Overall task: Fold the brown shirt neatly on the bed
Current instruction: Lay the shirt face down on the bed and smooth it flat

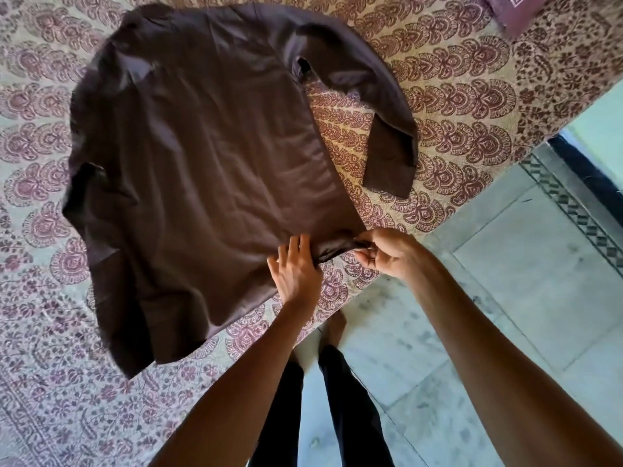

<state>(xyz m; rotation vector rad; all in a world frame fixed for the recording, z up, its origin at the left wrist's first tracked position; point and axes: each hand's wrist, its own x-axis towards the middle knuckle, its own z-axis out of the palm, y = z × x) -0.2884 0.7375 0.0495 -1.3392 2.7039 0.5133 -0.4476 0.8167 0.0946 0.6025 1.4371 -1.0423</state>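
One brown shirt point(202, 170) is laid out flat on the bed point(472, 203), over a bedspread point(455, 79) printed with maroon motifs. The collar end is turned away from the person and the hem is turned toward the near edge of the bed. One long sleeve point(387, 129) is extended to the right of the body panel and bent downward, with its cuff resting on the bedspread, apart from the body panel. The arrangement of the other sleeve, along the left side, cannot be determined reliably (the fabric there is dark and creased).

The left hand point(296, 274) is placed palm down on the hem near the right hem corner, with the fingers straight and spread. The right hand point(387, 252) is positioned just beside it, and the hem corner is pinched between its thumb and curled fingers; a small ridge of fabric is raised between the two hands.

A purple cloth point(515, 8) is partly visible at the top right of the bed. Beyond the bed edge, a pale tiled floor point(505, 281) is seen, on which the person stands in black trousers point(344, 399) with one bare foot point(333, 326) visible.
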